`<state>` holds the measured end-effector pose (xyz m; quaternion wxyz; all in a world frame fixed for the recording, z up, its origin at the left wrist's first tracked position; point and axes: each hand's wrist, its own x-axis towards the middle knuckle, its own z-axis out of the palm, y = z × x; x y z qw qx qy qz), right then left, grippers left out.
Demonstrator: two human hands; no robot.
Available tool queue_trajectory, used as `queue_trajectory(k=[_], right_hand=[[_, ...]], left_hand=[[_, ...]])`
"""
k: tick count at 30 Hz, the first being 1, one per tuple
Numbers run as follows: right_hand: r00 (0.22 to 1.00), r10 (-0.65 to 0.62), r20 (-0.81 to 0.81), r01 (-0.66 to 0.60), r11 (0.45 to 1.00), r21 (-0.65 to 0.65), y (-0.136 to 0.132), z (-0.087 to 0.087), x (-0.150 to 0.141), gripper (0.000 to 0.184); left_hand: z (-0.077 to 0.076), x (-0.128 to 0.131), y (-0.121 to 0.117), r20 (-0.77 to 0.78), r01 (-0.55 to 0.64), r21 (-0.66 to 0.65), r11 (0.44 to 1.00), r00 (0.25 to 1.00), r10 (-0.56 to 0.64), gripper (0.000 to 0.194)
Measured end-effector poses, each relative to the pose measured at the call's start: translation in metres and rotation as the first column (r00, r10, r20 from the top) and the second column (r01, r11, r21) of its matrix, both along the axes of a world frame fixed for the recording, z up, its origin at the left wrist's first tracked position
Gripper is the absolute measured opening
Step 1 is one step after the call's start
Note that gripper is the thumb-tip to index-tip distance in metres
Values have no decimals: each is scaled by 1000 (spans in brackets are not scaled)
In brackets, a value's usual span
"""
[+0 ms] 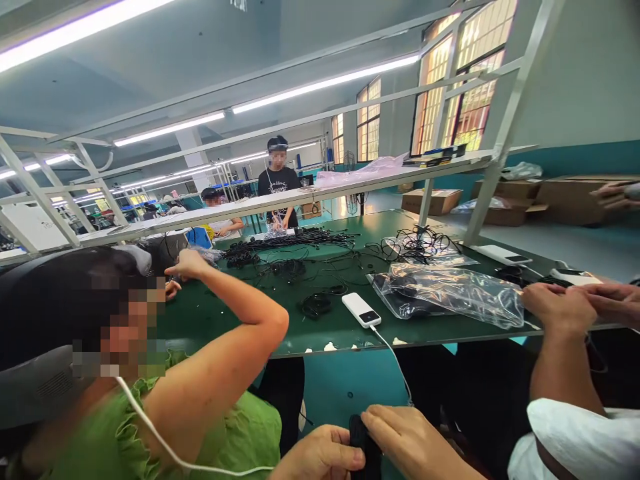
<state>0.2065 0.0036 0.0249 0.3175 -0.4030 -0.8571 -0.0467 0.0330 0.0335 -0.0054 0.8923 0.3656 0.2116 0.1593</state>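
Both my hands are low in the view, below the table's front edge. My left hand and my right hand are closed on a small black object held between them; I cannot make out what it is. A thin white cable runs from a white power bank on the green table down toward my right hand.
A co-worker in green sits close at left with a raised elbow. Another person's hands work at the right table edge beside a clear plastic bag. Black cables lie in piles across the table. A standing person faces me.
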Motion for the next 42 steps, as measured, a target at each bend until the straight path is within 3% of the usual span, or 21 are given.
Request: queue_trajectory(k=[2, 4, 6, 10, 14, 19, 24, 31, 37, 39, 42], right_hand=[[986, -34, -162, -7, 970, -245, -2, 2, -3, 25], [930, -99, -354, -78, 889, -451, -7, 7, -6, 15], [873, -190, -449, -113, 818, -565, -12, 11, -10, 11], [846, -303, -437, -87, 732, -676, -20, 15, -22, 12], [858, -269, -436, -129, 710, -693, -21, 16, -32, 27], [914, -203, -351, -136, 663, -736, -20, 24, -33, 15], [901, -227, -369, -136, 660, -738, -22, 27, -29, 27], [879, -138, -457, -290, 607, -740, -18, 33, -21, 30], [891, -195, -411, -256, 532, -807, -11, 22, -14, 57], [889, -229, -396, -212, 562, -800, -6, 22, -13, 57], [919, -159, -362, -171, 665, -727, 6, 27, -16, 49]], left_hand=[[-1, -4, 0, 80, 3, 26, 1000, 997, -6, 45], [-3, -9, 0, 189, -22, 37, 999, 982, 15, 49], [-6, -13, 0, 258, -50, 28, 998, 965, 41, 50], [-5, -14, -1, 259, -87, 14, 996, 962, 81, 54], [1, -11, -5, 233, -109, 33, 993, 968, 99, 51], [5, -12, -8, 190, -111, 59, 992, 977, 98, 40], [1, -15, -8, 173, -95, 64, 993, 982, 82, 43], [7, -16, -3, 167, -66, 24, 998, 984, 61, 39], [17, -23, 7, 137, -63, 77, 995, 989, 53, 52], [12, -24, 12, 98, -52, 107, 993, 994, 42, 57], [-2, -23, 19, 28, -113, 105, 988, 994, 110, 59]])
